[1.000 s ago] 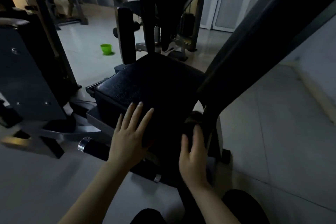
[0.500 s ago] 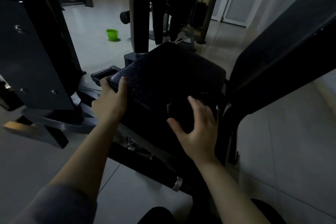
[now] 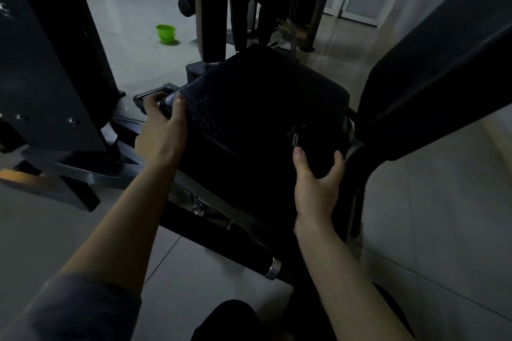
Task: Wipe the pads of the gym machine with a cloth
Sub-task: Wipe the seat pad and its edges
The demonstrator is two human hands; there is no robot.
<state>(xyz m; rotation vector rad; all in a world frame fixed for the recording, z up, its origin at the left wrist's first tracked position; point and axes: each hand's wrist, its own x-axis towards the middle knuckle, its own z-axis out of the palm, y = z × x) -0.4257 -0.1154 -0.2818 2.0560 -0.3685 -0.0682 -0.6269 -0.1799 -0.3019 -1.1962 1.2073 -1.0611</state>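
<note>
- Seat pad (image 3: 249, 108): black, grained leather-like cover, faint sheen.
- Floor (image 3: 432, 230): smooth, glossy tiles.
- Bar's end ring (image 3: 273, 268): shiny metal.
- Green cup (image 3: 165, 33): plastic-looking.
- Frame plate (image 3: 41, 77): matt dark metal.

Landmark: seat pad (image 3: 257, 108)
Left corner: left hand (image 3: 163, 130) on it
Near right edge: right hand (image 3: 315, 188) against it
Right: back pad (image 3: 443, 75), tilted
Far left, on floor: cup (image 3: 165, 33)
Below, nearer: handle bar (image 3: 249, 255)

Hands (image 3: 162, 130) on seat pad (image 3: 257, 108) (dim).
</note>
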